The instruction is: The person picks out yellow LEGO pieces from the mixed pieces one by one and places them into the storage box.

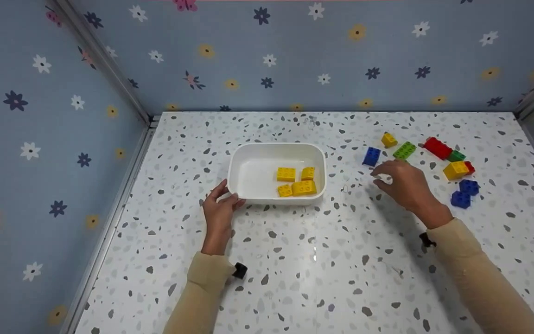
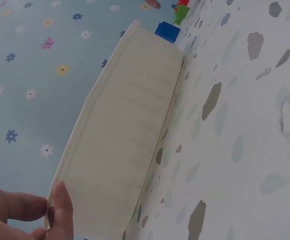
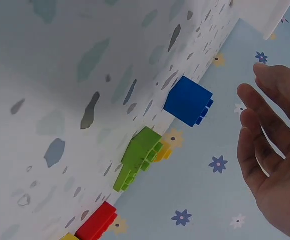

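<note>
A white plastic box [image 1: 276, 202] stands on the table with several yellow toy bricks [image 1: 286, 174] in its right half. My left hand [image 1: 219, 211] pinches its rim at the front left corner, thumb and fingers on either side of the wall, as the left wrist view also shows. Over the table, right of the box, my right hand [image 1: 408, 185] hovers with loosely bent fingers and nothing between them. Nearest to its fingertips is a blue brick [image 1: 371, 156]. A light green brick [image 1: 404, 150] lies just beyond the knuckles, and a yellow brick [image 1: 389, 140] sits behind that.
Farther right lie a red brick [image 1: 438, 148], a dark green brick [image 1: 456, 156], a yellow brick [image 1: 455, 170] against a small red brick [image 1: 469, 168], and two blue bricks [image 1: 460, 199]. Flowered blue panels [image 1: 295, 55] border the speckled table [image 1: 295, 278] at the back and sides.
</note>
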`<state>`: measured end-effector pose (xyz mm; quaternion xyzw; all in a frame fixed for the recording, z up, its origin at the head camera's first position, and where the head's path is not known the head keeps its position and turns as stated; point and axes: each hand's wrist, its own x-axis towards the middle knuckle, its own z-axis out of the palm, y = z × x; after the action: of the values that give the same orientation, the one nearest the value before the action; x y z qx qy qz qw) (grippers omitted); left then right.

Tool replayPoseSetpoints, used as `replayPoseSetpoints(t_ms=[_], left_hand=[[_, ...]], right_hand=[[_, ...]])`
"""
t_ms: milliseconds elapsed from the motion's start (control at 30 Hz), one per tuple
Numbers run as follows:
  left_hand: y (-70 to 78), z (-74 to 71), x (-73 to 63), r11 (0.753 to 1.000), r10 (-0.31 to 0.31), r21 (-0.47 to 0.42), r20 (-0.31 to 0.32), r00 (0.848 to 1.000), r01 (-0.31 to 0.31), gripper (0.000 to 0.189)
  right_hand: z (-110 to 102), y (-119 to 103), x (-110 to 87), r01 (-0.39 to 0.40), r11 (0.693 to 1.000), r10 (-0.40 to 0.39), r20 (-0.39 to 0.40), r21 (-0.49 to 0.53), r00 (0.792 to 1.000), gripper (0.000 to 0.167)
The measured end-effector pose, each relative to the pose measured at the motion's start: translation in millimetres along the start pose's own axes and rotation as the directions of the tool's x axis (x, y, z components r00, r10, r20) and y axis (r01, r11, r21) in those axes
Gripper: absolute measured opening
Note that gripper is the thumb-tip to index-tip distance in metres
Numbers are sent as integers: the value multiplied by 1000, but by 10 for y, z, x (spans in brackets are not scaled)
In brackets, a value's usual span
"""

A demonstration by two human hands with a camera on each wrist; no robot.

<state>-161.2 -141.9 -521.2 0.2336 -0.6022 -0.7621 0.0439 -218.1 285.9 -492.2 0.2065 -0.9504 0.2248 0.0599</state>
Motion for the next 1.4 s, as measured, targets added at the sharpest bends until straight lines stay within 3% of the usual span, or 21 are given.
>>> replayPoseSetpoints(t_ms=[367, 800, 1400], left_hand=[[13, -3, 12, 1000, -6, 3, -3, 1000, 6, 57], [7, 14, 13, 1000, -10, 4, -11, 1000, 10, 57], [-5, -4, 10, 1000, -17, 12, -2, 1000, 17, 59]], right_hand=[[-78, 137, -104, -36, 999, 36, 6, -3, 999, 23], [-153, 268, -259, -149, 989, 148, 25, 20, 989, 25], [-254, 499, -402, -124, 992, 123, -71, -18, 990, 21]])
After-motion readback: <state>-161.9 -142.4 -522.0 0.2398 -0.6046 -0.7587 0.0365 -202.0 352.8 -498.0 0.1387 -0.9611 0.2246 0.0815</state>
